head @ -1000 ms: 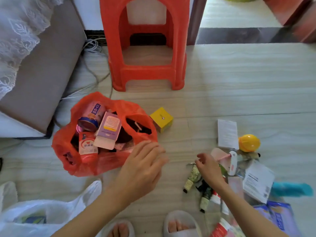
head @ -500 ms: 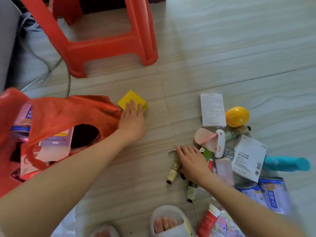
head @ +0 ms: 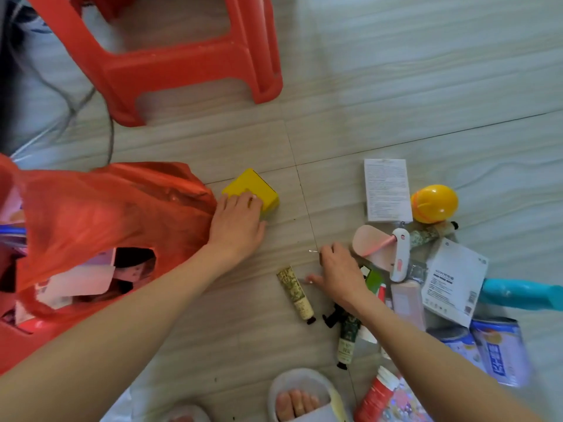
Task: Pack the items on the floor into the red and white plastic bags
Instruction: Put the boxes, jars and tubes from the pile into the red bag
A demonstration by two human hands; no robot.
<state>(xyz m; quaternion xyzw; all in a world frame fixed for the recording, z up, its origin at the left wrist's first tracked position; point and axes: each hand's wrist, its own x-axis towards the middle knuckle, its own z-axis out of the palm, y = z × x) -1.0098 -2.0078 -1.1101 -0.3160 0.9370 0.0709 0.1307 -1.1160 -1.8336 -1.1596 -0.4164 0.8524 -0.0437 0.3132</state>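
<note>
Floor tiles carry our clutter: our left hand [head: 236, 220] grips the yellow box [head: 254, 190] beside the red bag [head: 100, 214] (half cut off); our right hand [head: 339, 274] hides whatever it pinches.

Open floor [head: 396, 95] beyond yellow box [head: 254, 187], right of red stool [head: 182, 65]. Red bag [head: 100, 214] touches the box's left; clutter pile [head: 420, 269] crowds right.

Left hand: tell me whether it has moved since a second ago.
Yes. The left hand has gone from hovering beside the red bag, short of the yellow box, out to that box, fingers now laid over its near edge.
</note>
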